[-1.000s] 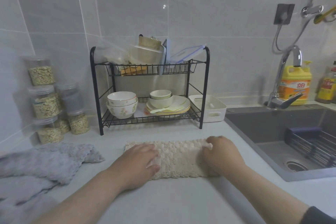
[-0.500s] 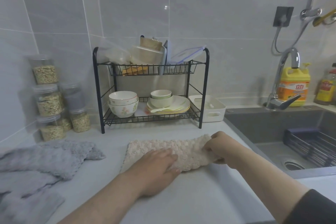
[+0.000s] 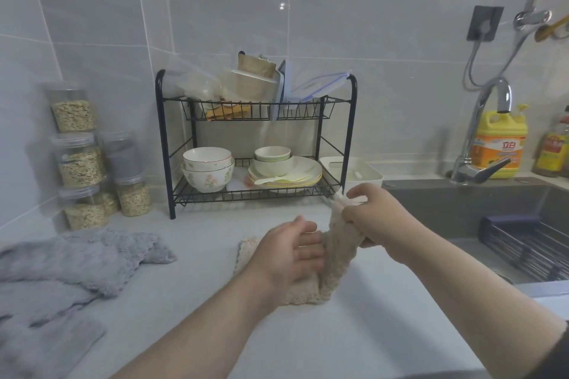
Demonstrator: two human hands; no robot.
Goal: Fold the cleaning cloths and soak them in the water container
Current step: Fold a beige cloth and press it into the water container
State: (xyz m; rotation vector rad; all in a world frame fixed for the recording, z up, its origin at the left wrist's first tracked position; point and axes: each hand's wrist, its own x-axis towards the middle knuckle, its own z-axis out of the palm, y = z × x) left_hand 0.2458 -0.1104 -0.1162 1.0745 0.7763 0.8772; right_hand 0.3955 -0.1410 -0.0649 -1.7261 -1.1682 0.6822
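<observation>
A beige knobbly cleaning cloth (image 3: 337,251) lies on the pale counter in front of me, its right half lifted upright. My right hand (image 3: 377,218) is closed on that raised end, above the counter near the sink's left edge. My left hand (image 3: 291,251) lies flat with fingers spread, pressing the cloth's left half down. A grey cleaning cloth (image 3: 77,255) sits crumpled at the left of the counter, away from both hands. A white rectangular container (image 3: 361,171) stands behind my right hand, beside the rack; its contents are hidden.
A black two-tier dish rack (image 3: 255,194) with bowls and plates stands at the back. Stacked grain jars (image 3: 80,163) line the left wall. The dark sink (image 3: 462,203) with a wire basket (image 3: 529,243), a faucet (image 3: 486,138) and a yellow detergent bottle (image 3: 500,144) is on the right.
My right hand has raised the beige cloth's right end off the counter and swung it up and leftward. My left hand moved right along the cloth and stays pressed on it.
</observation>
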